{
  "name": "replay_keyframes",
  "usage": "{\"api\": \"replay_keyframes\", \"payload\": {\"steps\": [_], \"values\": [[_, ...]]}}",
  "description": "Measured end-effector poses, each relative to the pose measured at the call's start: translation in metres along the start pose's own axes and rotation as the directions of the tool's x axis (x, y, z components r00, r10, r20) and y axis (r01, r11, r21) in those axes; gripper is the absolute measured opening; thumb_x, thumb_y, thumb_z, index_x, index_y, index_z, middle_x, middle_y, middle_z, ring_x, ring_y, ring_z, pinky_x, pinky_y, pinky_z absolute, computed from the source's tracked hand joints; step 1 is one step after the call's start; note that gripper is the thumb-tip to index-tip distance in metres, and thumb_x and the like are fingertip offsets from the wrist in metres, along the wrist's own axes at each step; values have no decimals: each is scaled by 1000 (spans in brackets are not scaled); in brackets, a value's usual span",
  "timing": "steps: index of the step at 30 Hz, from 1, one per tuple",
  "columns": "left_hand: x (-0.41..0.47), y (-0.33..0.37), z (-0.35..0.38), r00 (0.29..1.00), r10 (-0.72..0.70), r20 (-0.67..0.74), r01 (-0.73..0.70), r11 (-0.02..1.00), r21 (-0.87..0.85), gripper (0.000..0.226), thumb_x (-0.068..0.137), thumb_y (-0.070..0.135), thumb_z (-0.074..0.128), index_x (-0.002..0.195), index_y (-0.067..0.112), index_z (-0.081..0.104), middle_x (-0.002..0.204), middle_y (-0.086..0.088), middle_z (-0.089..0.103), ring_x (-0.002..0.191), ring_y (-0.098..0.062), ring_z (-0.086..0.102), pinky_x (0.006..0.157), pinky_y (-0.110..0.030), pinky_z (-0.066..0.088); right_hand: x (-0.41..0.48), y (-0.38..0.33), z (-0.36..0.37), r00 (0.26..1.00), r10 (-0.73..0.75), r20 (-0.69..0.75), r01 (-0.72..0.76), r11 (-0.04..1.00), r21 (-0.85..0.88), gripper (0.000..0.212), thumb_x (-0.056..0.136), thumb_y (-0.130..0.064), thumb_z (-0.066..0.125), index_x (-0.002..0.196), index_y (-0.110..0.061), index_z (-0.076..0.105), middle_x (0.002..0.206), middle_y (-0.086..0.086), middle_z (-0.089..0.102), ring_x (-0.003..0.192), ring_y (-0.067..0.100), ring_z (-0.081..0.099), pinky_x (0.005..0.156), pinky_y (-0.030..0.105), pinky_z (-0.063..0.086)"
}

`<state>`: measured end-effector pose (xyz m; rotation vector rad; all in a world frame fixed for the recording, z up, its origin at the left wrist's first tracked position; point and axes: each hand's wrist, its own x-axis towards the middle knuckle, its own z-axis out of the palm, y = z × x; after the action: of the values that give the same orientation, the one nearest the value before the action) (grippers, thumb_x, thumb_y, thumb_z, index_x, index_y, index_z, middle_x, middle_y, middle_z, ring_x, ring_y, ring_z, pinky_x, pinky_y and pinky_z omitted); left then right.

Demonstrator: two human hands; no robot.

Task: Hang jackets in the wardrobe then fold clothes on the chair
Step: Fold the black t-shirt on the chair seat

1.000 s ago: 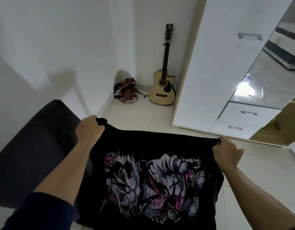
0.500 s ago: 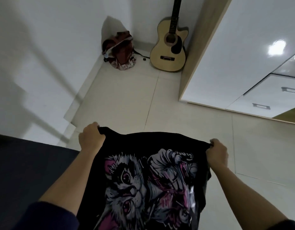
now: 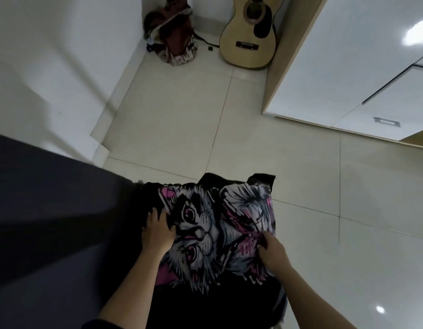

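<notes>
Black T-shirt lies print-up at chair edge, right part seemingly unsupported over floor. Left hand spread flat on it; right hand pinching bunched fabric. Risk: cloth slides floorward if left hand lifts. Long axis runs away from person, toward guitar.

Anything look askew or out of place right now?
Only the T-shirt: its far edge is uneven, with two corners poking out, and the print creases where the right hand pinches it. The left hand presses its left side. Nothing looks spilled or damaged.
</notes>
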<state>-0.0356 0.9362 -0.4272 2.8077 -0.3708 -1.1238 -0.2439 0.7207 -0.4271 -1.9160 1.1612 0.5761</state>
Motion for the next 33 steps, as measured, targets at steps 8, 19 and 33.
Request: {"api": "replay_keyframes", "payload": {"steps": [8,19,33], "values": [[-86,-59,92,998,42,-53,-38,997,74,57,101,39,27,151,19,7,159,-6,-6,146,-25,-7,115,-53,13,-70,87,57,992,85,-93,-97,987,-125,56,96,-22,47,148,-17,27,154,5,27,137,29,33,109,44,33],[-145,-99,178,820,-310,-481,7,846,-533,68,79,16,73,128,-15,38,125,-36,37,115,-49,36,99,-59,36,-92,118,104,852,444,-275,-268,824,499,45,93,-31,52,117,6,47,119,26,53,110,39,50,84,38,39],[-140,-111,150,823,-372,-429,-152,583,-798,21,94,22,55,94,1,56,110,-19,48,102,-26,45,88,-29,37,-98,102,94,693,623,-364,-188,644,742,7,93,-15,41,91,-8,42,92,10,45,88,26,40,89,40,36]]}}
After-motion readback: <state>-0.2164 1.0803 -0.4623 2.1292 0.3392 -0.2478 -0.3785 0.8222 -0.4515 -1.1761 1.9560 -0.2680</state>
